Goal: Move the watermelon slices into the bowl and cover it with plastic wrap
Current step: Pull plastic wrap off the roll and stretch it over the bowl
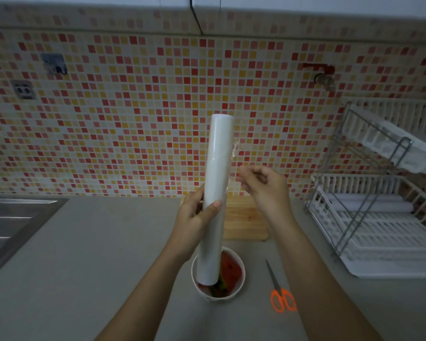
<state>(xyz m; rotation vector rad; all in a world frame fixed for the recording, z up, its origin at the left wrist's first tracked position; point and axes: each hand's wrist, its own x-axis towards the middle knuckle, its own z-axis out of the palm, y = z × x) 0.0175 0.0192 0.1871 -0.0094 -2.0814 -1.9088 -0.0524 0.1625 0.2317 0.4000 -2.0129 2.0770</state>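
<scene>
Roll of plastic wrap (pixel 215 190) upright in left hand (pixel 194 217), right hand (pixel 266 185) pinching its film edge, above one bowl (pixel 236 291).

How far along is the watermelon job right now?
Done: watermelon slices already sit in the bowl. In hand: the left hand holds the plastic wrap roll upright while the right hand pinches the film's loose edge. Left: pulling a sheet, perhaps cutting it with the scissors, and covering the bowl.

White plastic wrap roll (pixel 215 193), orange-handled scissors (pixel 280 295), red-and-yellow mosaic wall tiles (pixel 133 107), red watermelon slices (pixel 230 268).
</scene>
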